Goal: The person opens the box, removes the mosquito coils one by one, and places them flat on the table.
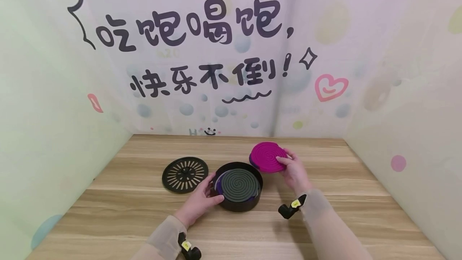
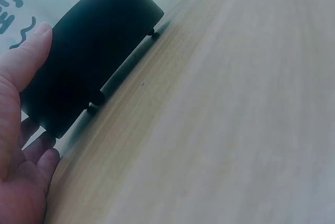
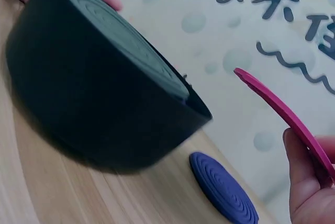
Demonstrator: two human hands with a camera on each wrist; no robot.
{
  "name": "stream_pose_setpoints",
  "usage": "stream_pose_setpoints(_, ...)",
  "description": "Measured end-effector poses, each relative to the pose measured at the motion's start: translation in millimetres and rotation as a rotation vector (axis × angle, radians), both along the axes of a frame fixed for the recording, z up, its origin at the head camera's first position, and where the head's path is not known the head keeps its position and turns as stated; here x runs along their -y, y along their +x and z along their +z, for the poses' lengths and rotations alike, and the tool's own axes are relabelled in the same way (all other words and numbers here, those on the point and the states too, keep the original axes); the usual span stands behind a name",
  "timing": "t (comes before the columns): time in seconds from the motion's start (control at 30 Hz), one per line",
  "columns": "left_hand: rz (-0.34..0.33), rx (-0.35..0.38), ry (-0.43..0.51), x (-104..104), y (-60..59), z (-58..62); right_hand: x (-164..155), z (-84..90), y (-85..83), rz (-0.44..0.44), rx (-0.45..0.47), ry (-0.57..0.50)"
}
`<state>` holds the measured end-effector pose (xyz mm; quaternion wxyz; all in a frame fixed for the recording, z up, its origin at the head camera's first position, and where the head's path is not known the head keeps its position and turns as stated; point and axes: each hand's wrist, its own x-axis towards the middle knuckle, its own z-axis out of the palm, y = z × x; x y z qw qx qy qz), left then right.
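Observation:
My right hand [image 1: 296, 172] holds a magenta mosquito coil [image 1: 266, 158] by its right edge, thumb on its face and fingers behind. In the right wrist view this coil is seen nearly edge-on, above the table. A black round holder [image 1: 238, 208] stands on the table, with a dark grey-green coil [image 1: 240, 185] lying inside it. Purple shows beneath that coil's edge. My left hand [image 1: 200, 202] grips the holder's left side, thumb on the near wall; the left wrist view shows fingers [image 2: 42, 148] curled near its base, on short feet.
Left of the holder lies a black slotted lid [image 1: 182, 183] with a central knob. A blue-purple coil [image 3: 224, 188] lies on the table beyond the holder, mostly hidden behind the magenta one in the head view. Fabric walls [image 1: 216, 119] stand along the table's back and sides.

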<state>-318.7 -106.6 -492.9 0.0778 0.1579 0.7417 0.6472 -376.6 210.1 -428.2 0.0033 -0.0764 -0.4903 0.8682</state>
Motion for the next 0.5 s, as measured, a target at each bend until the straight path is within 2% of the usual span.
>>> stream_pose_setpoints(0.3, 0.0, 0.003, -0.001, 0, -0.1, -0.4, -21, -6.8, -5.6, -0.115, 0.04, -0.074)
stream_pose_setpoints(0.5, 0.0, 0.003, -0.004, 1, 0.1, 0.1, -27, -6.7, -6.3, -0.21, 0.093, -0.015)
